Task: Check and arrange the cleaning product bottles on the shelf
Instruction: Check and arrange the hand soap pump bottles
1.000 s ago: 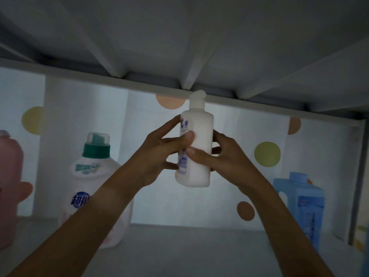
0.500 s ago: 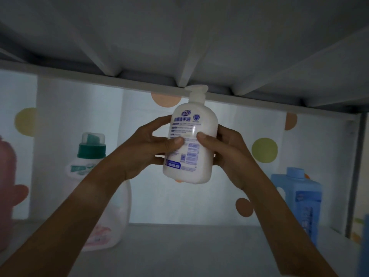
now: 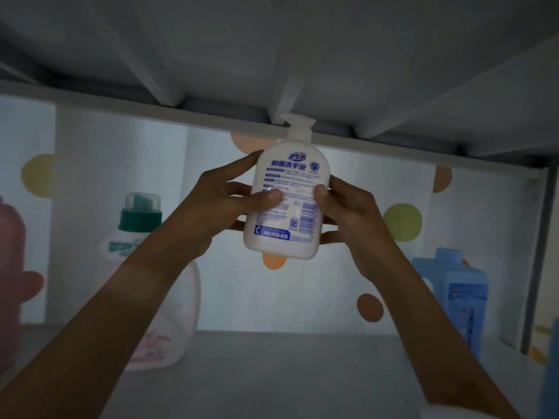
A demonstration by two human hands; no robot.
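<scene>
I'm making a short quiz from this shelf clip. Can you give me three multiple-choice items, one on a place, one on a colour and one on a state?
1. Where does the blue bottle stand on the shelf?
A. far left
B. at the right
C. on the upper shelf

2. What colour is the cap on the white jug?
A. green
B. red
C. black

3. How is the white pump bottle placed?
A. lying on the shelf
B. held up in both hands
C. standing beside the jug

Answers: 1 B, it stands near the right post. 2 A, a green collar sits under a clear cover. 3 B, the left hand and right hand grip its sides above the shelf.
</scene>
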